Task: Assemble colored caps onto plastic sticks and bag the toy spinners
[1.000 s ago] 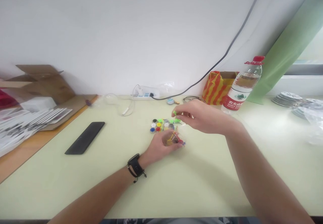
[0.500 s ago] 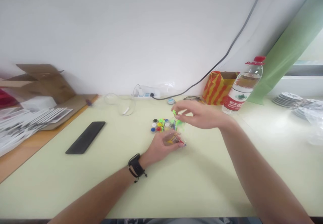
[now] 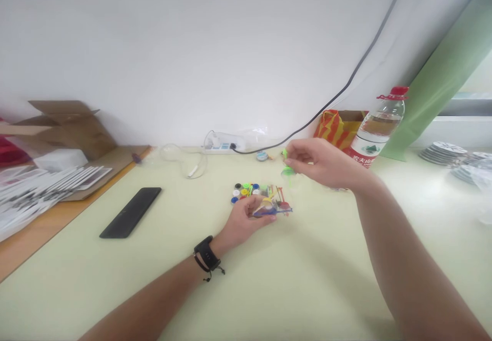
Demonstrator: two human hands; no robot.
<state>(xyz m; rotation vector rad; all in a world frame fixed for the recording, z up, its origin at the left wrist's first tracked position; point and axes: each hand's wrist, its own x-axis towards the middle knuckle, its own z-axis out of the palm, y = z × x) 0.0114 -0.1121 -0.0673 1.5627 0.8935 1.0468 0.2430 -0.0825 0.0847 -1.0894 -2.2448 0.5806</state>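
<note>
My left hand [image 3: 244, 218] is closed round a clear plastic container [image 3: 265, 209] with yellow, blue and red plastic pieces in or on it. Up and to the right, my right hand [image 3: 321, 162] pinches a green plastic piece [image 3: 288, 169] above the table. Behind my left hand lie several small round pieces [image 3: 236, 193] in black, white, blue, yellow, green and red, with green strips among them. A red piece [image 3: 283, 204] shows just right of the container's yellow parts; whether it touches the container I cannot tell.
On the pale table [image 3: 184, 290] a black flat object [image 3: 131, 213] lies at the left. Behind are a power strip [image 3: 221, 145], a white cable and a small round tin [image 3: 262, 155]. A water bottle [image 3: 378, 131] and striped bag [image 3: 334, 126] stand right; papers and a cardboard box sit far left.
My right hand has moved right and slightly up with the green piece. More of the yellow, blue and red pieces by my left hand now shows.
</note>
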